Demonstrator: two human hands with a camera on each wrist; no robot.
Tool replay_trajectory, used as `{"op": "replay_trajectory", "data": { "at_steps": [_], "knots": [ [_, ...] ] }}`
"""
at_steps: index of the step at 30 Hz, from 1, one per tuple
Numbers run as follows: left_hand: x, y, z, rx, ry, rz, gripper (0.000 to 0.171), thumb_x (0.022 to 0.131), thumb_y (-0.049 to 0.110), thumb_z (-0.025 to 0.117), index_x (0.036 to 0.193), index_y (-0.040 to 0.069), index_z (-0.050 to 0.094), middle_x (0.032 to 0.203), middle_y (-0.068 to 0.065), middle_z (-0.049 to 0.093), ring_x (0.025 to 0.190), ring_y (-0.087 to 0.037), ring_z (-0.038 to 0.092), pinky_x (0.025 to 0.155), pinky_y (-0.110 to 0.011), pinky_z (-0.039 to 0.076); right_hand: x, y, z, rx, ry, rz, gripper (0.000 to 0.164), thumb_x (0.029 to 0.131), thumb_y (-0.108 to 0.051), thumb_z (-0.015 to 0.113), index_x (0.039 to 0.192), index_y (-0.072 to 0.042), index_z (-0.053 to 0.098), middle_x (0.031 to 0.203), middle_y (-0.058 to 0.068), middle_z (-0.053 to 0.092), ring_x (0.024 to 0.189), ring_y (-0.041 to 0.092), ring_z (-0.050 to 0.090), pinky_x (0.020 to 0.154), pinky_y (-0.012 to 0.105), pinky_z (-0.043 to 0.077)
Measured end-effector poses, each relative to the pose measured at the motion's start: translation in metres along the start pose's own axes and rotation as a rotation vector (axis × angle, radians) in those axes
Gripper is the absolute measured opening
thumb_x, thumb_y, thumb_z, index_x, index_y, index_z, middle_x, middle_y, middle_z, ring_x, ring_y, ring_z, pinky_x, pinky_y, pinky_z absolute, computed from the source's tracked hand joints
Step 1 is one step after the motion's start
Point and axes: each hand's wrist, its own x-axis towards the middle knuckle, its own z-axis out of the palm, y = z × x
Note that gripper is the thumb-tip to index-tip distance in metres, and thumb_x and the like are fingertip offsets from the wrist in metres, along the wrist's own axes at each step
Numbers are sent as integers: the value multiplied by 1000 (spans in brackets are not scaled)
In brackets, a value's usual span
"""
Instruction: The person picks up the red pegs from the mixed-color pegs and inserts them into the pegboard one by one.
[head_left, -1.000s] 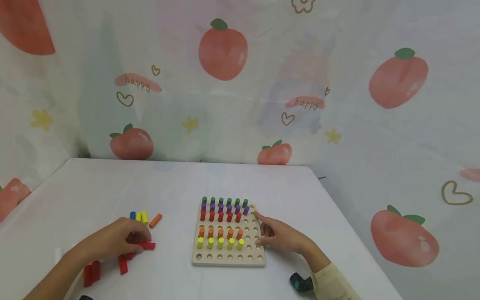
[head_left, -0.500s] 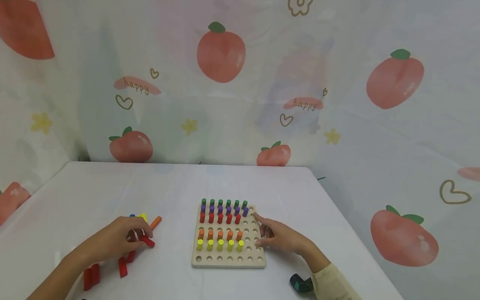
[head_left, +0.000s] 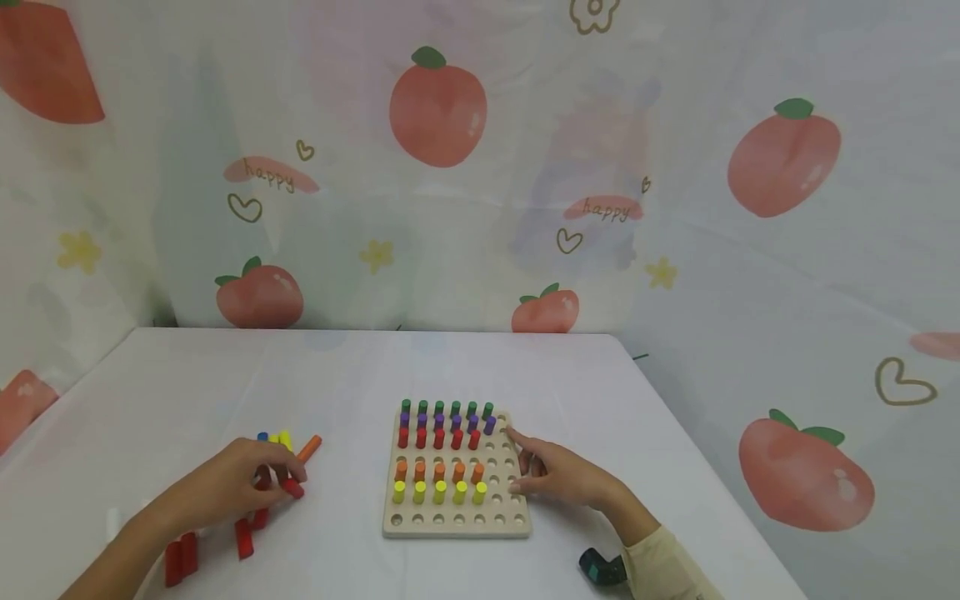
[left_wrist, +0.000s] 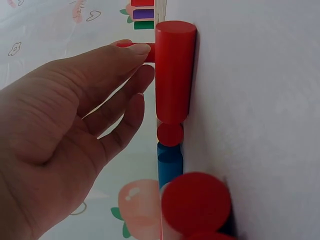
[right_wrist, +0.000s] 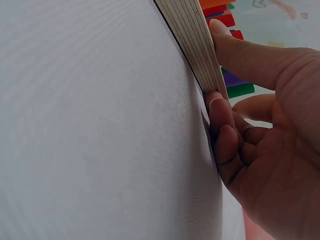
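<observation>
Between thumb and forefinger, my left hand (head_left: 238,479) pinches a red peg (head_left: 293,488) just over the table, left of the wooden pegboard (head_left: 450,530). In the left wrist view that red peg (left_wrist: 151,55) is partly hidden behind a larger-looking red peg (left_wrist: 175,75) in front. The pegboard carries rows of green, purple, red, orange and yellow pegs, with bare holes along its front and right side. My right hand (head_left: 562,473) holds the board's right edge. In the right wrist view its thumb (right_wrist: 220,29) lies on top and curled fingers (right_wrist: 222,112) meet the side.
Loose red pegs (head_left: 244,539) lie around and below my left hand. Behind it are yellow pegs (head_left: 286,439), a blue peg (head_left: 262,437) and an orange peg (head_left: 309,449). A dark angled object (head_left: 602,567) sits beside the right sleeve (head_left: 667,564).
The red peg in my left fingers has turned from pointing right to pointing more toward the head camera. My right hand stays on the board's edge.
</observation>
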Motion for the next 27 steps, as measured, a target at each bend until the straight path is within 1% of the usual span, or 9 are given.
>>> {"op": "replay_trajectory", "data": {
  "at_steps": [4, 9, 11, 17, 20, 23, 25, 27],
  "knots": [
    [0, -2, 2, -14, -8, 3, 22, 90, 5, 78, 106, 19, 74, 95, 11, 69, 79, -12, 59, 65, -27, 54, -1, 0, 0, 3, -5, 6, 86, 93, -31, 79, 161, -5, 32, 104, 2, 55, 81, 18, 51, 65, 28, 42],
    [3, -2, 4, -14, -27, 31, 18, 92, 11, 79, 103, 24, 74, 95, 11, 66, 78, -13, 59, 65, -27, 53, -2, 0, 0, -7, 3, 13, 87, 93, -32, 80, 161, -5, 33, 103, 2, 55, 82, 19, 51, 66, 29, 42],
    [4, -3, 4, -11, -32, 29, 17, 91, 14, 81, 103, 25, 75, 94, 11, 65, 78, -12, 58, 64, -26, 53, -1, 0, 0, -13, 6, 15, 86, 93, -32, 80, 161, -5, 34, 103, 1, 55, 82, 18, 51, 66, 29, 42],
    [5, -2, 6, 11, -7, 40, 20, 90, 13, 82, 101, 27, 74, 94, 12, 65, 77, -11, 58, 62, -27, 53, 1, -3, 2, 2, -3, 6, 86, 93, -31, 80, 161, -4, 33, 103, 2, 55, 83, 19, 52, 67, 28, 43],
    [8, 0, 8, 9, -14, 32, 20, 90, 14, 82, 101, 28, 73, 93, 12, 64, 79, -11, 58, 59, -27, 53, 1, -4, 2, 10, -9, 14, 87, 93, -31, 80, 161, -5, 33, 102, 2, 56, 83, 19, 51, 66, 28, 43],
    [14, 1, 11, 33, -21, 45, 20, 90, 14, 81, 100, 29, 73, 93, 14, 64, 84, -11, 58, 64, -27, 53, -1, -3, 1, -3, -2, 23, 87, 92, -31, 81, 161, -5, 33, 101, 2, 55, 82, 19, 51, 66, 29, 42],
    [18, 2, 9, 54, -28, 39, 21, 90, 14, 81, 101, 29, 73, 94, 15, 64, 87, -11, 59, 69, -27, 53, -1, -4, 0, -14, 0, 21, 87, 92, -31, 81, 161, -5, 33, 101, 2, 55, 82, 19, 51, 67, 29, 43],
    [23, 2, 8, 76, -34, 48, 22, 90, 11, 81, 101, 28, 73, 94, 16, 65, 88, -11, 60, 74, -28, 54, -1, -4, -1, -16, 0, 18, 87, 93, -31, 80, 161, -5, 33, 101, 2, 56, 82, 19, 51, 67, 30, 43]
  ]
}}
